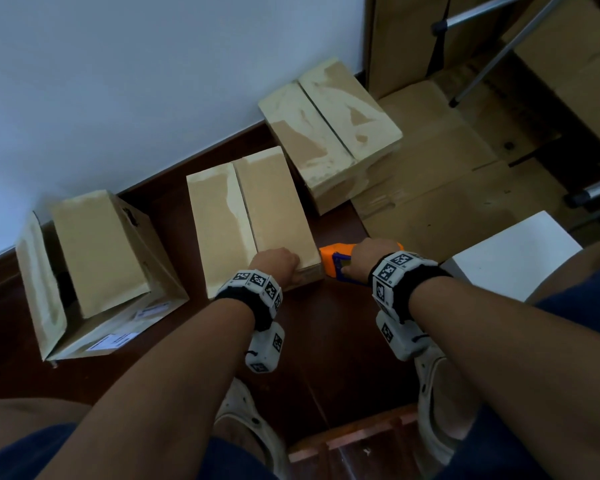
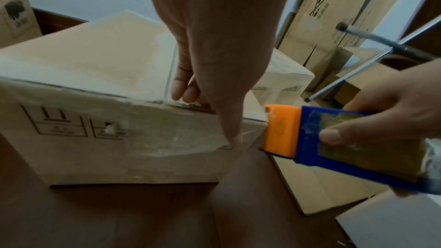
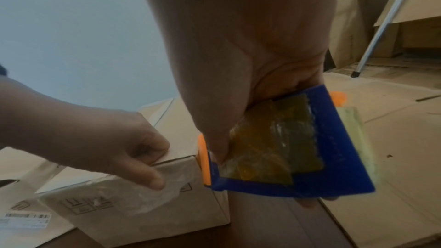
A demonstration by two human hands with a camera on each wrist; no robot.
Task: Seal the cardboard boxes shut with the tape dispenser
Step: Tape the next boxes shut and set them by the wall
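Tape dispenser (image 1: 340, 259) in right-hand fingers (image 2: 330, 136), nose toward box (image 1: 257, 216) under left hand (image 1: 276, 261).

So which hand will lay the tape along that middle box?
Probably the right hand: it grips the tape dispenser beside the middle box. The left hand is busy holding the box's near edge.

Left arm: reached forward and down, with a marker-covered band on the wrist.
Left hand (image 1: 277, 263): knuckles up, fingers (image 2: 185, 90) curled over a near top edge, thumb pressed down the near face.
Right arm: stretched forward beside the left.
Right hand (image 1: 369, 258): fingers wrapped, thumb on top.
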